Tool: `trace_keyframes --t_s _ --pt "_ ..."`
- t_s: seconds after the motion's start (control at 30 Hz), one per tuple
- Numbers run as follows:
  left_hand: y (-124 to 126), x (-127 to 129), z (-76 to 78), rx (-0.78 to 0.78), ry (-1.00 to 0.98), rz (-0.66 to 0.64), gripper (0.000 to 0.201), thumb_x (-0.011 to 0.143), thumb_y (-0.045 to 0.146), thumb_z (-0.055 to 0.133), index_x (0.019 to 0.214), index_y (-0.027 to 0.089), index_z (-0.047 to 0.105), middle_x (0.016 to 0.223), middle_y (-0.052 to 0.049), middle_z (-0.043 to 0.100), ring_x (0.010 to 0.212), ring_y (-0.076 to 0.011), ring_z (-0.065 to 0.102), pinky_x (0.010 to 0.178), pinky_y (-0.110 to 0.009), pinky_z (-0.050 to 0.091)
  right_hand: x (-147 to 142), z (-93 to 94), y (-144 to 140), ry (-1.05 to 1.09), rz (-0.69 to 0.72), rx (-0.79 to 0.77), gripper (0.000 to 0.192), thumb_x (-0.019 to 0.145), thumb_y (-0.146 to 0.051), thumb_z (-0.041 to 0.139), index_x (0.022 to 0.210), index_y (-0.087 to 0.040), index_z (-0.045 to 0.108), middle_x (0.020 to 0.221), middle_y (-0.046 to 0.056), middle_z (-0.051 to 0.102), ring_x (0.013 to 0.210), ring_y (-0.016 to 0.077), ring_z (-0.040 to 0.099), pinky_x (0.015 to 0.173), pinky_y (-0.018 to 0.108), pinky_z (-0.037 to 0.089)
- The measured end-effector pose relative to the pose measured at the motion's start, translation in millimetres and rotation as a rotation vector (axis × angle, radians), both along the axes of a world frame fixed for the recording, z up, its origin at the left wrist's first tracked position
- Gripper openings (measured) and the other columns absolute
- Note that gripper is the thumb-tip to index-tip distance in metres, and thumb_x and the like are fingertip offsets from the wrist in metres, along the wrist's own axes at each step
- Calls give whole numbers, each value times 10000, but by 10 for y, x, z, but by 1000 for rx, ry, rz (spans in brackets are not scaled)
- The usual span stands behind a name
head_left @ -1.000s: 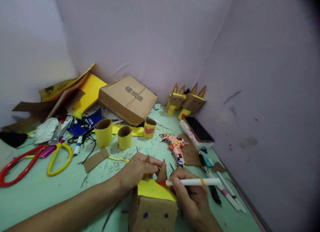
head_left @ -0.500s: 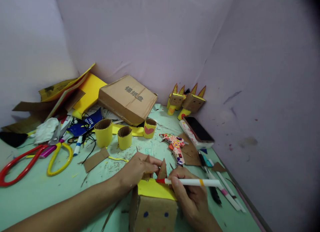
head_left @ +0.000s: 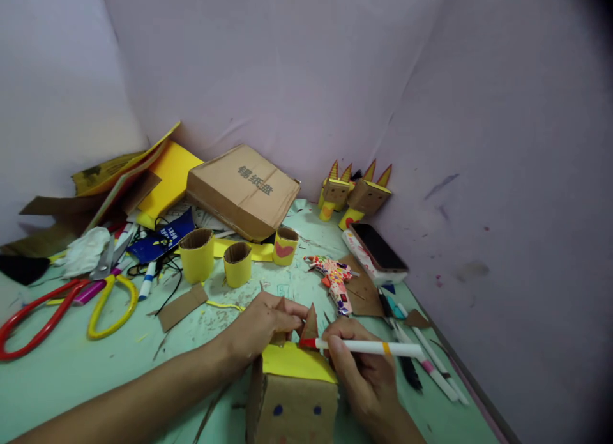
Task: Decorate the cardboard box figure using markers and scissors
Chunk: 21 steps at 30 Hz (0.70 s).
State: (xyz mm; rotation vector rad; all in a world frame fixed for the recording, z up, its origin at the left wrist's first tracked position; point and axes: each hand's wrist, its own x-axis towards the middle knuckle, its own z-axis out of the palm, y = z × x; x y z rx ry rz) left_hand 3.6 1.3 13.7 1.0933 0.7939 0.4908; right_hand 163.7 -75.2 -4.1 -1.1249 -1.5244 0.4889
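A cardboard box head (head_left: 292, 399) with a yellow paper top (head_left: 297, 362), two blue dots and fainter reddish marks stands at the front edge of view. Two pointed cardboard ears rise from its top; the right ear (head_left: 310, 321) is brown. My left hand (head_left: 271, 319) is closed around the ears from behind, with its fingertips partly hidden. Pinched in my right hand (head_left: 361, 367) is a white felt-tip marker (head_left: 378, 347), its red tip touching the base of the right ear.
Yellow cardboard rings (head_left: 197, 255), big scissors (head_left: 103, 284) and a cardboard scrap (head_left: 182, 306) lie left. Behind stand a flat carton (head_left: 244, 191) and two eared cardboard figures (head_left: 368, 198). At right are a patterned glue gun (head_left: 335, 278), a phone (head_left: 380, 247) and several markers (head_left: 438, 370).
The view has shifted very slightly. The marker's red tip remains at the right ear's base, and both hands hold nearly the same pose.
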Motion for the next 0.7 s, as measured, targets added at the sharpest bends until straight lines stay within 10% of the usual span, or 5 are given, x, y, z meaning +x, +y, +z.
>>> trace_keyframes --t_s 0.33,0.7 --pt "35 -31 27 -56 47 6 396 559 306 679 887 122 802 645 -50 686 628 -198 557 568 -280 348 157 -47 63 243 -311 163 287 964 -316 525 719 -197 617 535 -37 519 468 117 487 462 232 376" --pt "39 -47 62 -13 66 -11 353 595 309 675 873 134 803 641 -31 658 627 -175 513 578 -274 333 152 11 35 -13 -112 59 228 958 -241 476 776 -203 609 637 -17 557 555 127 520 521 238 408"
